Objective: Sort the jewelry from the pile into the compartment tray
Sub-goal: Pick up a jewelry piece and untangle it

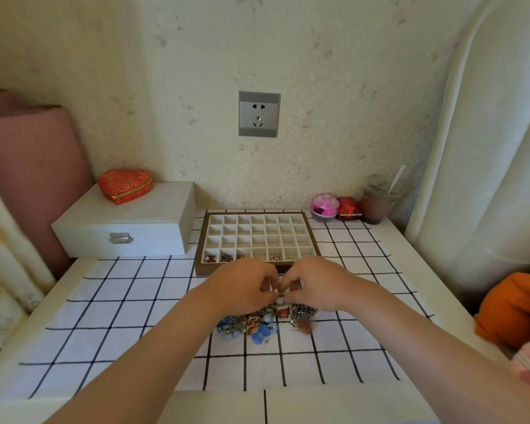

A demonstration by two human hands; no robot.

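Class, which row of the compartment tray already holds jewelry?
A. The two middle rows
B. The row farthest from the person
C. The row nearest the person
C: jewelry lies only in the nearest row of the tray; the other rows look bare.

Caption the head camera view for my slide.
Left hand and right hand pinch a small piece over jewelry pile, before compartment tray.
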